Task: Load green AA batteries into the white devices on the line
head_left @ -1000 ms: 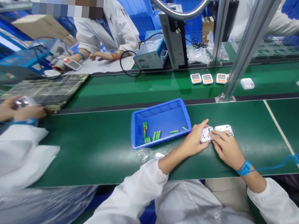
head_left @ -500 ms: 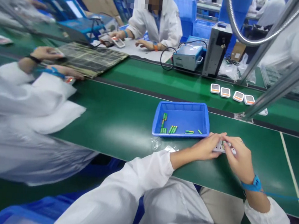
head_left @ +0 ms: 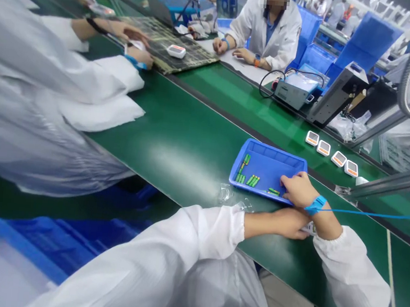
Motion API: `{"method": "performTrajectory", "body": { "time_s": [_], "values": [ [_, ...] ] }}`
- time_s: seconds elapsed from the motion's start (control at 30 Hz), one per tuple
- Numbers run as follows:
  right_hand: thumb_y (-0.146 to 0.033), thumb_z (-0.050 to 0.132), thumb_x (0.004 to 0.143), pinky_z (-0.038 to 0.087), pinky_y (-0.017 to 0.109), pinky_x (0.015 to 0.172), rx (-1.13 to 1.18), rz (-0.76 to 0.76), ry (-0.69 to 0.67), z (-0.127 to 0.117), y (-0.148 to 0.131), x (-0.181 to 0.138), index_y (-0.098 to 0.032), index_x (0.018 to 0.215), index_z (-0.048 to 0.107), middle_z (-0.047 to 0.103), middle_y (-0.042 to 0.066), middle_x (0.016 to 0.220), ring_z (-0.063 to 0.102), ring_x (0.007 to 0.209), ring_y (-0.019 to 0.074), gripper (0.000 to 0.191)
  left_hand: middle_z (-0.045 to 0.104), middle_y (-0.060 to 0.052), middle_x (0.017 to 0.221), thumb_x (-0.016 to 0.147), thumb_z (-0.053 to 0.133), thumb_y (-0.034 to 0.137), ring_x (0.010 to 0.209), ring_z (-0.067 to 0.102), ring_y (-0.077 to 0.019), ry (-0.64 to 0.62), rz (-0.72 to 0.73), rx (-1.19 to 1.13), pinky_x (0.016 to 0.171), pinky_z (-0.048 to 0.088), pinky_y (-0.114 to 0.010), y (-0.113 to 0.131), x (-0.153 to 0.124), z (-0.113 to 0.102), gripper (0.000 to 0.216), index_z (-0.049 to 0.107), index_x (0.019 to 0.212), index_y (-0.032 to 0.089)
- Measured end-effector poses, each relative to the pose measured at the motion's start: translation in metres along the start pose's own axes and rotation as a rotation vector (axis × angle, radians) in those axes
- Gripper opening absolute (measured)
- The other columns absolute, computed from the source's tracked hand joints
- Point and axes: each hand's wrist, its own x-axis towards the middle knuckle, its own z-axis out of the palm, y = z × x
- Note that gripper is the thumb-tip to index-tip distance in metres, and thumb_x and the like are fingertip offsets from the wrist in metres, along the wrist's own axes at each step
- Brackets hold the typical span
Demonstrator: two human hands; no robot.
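Observation:
My right hand (head_left: pixel 296 189) reaches across my left arm into the near right corner of a blue tray (head_left: pixel 273 166). Its fingers are curled down over loose green batteries (head_left: pixel 273 191); whatever they pinch is hidden. More green batteries (head_left: pixel 247 178) lie at the tray's left side. My left hand (head_left: pixel 290 224) rests on the green belt in front of the tray, closed on a small white device (head_left: pixel 309 228). My right wrist, which wears a blue strap (head_left: pixel 316 205), covers most of that device.
Several white devices with orange screens (head_left: pixel 324 147) lie in a row on the far belt. Crumpled clear bags (head_left: pixel 228 193) sit left of the tray. A co-worker's white sleeve (head_left: pixel 99 93) lies on the belt at left, by a panel of circuit boards (head_left: pixel 171 46). Opposite are a seated person and a blue-grey instrument box (head_left: pixel 295 92).
My right hand left the white device and moved left into the blue tray. My left hand stayed on the device. The camera swung left and tilted.

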Motion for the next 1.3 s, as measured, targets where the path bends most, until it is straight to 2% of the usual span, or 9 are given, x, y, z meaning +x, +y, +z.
{"method": "performTrajectory", "body": {
  "time_s": [0.13,0.23,0.3,0.47,0.67,0.83,1.03,1.17,1.3],
  "values": [
    [-0.017,0.075,0.096,0.045,0.042,0.103,0.268,-0.128,0.089,-0.004,0.012,-0.006,-0.02,0.116,0.069,0.083,0.01,0.102,0.077,0.108,0.0294,0.021,0.074,-0.022,0.144,0.1,0.077,0.031,0.13,0.075,-0.0387,0.048,0.029,-0.044,0.107,0.063,-0.045,0.002,0.001,-0.005,0.052,0.064,0.145,0.01],
    [-0.026,0.073,0.102,0.054,0.037,0.096,0.627,-0.307,0.313,-0.007,0.022,-0.028,-0.024,0.12,0.068,0.082,0.006,0.106,0.077,0.104,0.025,0.019,0.068,-0.024,0.153,0.099,0.076,0.029,0.137,0.071,-0.0405,0.078,0.04,-0.058,0.11,0.062,-0.048,0.003,0.0,-0.006,0.064,0.055,0.157,0.011],
    [-0.035,0.075,0.103,0.059,0.037,0.095,0.77,-0.315,0.457,-0.005,0.023,-0.048,-0.026,0.124,0.07,0.082,0.006,0.111,0.078,0.102,0.0244,0.023,0.07,-0.023,0.15,0.099,0.074,0.03,0.135,0.072,-0.0406,0.061,0.031,-0.057,0.109,0.062,-0.048,0.002,0.0,-0.004,0.065,0.054,0.158,0.011],
    [-0.039,0.077,0.103,0.064,0.044,0.097,0.866,-0.132,0.72,0.028,0.022,-0.095,-0.028,0.115,0.077,0.082,0.008,0.113,0.078,0.108,0.0284,0.017,0.07,-0.022,0.149,0.096,0.078,0.03,0.132,0.072,-0.0408,0.127,0.005,-0.122,0.111,0.06,-0.051,-0.002,-0.001,0.003,0.068,0.055,0.157,0.013],
    [-0.039,0.075,0.103,0.067,0.048,0.093,0.98,0.255,1.011,0.109,0.044,-0.145,-0.026,0.109,0.076,0.08,0.009,0.108,0.078,0.105,0.0297,0.014,0.064,-0.02,0.152,0.09,0.083,0.02,0.14,0.065,-0.0389,0.181,0.019,-0.188,0.116,0.057,-0.054,0.003,-0.007,-0.007,0.089,0.04,0.167,0.02],
    [-0.038,0.07,0.106,0.065,0.037,0.079,0.997,0.364,0.915,0.144,0.053,-0.17,-0.024,0.117,0.079,0.08,0.009,0.108,0.078,0.092,0.024,0.02,0.063,-0.018,0.153,0.092,0.08,0.02,0.144,0.061,-0.0363,0.15,-0.011,-0.232,0.118,0.057,-0.052,0.006,-0.012,-0.013,0.085,0.041,0.168,0.023],
    [-0.029,0.063,0.109,0.062,0.039,0.088,0.848,0.22,0.692,0.141,0.046,-0.168,-0.026,0.117,0.077,0.083,0.007,0.105,0.078,0.092,0.0248,0.017,0.059,-0.018,0.16,0.093,0.077,0.02,0.147,0.058,-0.0366,0.115,-0.032,-0.189,0.121,0.054,-0.056,0.005,-0.014,-0.015,0.087,0.036,0.171,0.023],
    [-0.021,0.054,0.111,0.06,0.043,0.104,0.801,0.086,0.692,0.139,0.042,-0.167,-0.027,0.117,0.078,0.083,0.009,0.123,0.077,0.112,0.0272,0.025,0.06,-0.018,0.159,0.096,0.075,0.022,0.145,0.059,-0.0367,0.082,-0.04,-0.155,0.122,0.053,-0.057,0.006,-0.015,-0.019,0.086,0.035,0.171,0.023],
    [-0.02,0.058,0.109,0.061,0.042,0.099,0.842,0.122,0.724,0.141,0.038,-0.166,-0.026,0.131,0.073,0.08,0.01,0.123,0.077,0.11,0.027,0.027,0.06,-0.019,0.159,0.098,0.076,0.024,0.145,0.059,-0.0368,0.091,-0.013,-0.131,0.122,0.052,-0.057,0.005,-0.016,-0.019,0.087,0.032,0.173,0.022]
  ]
}}
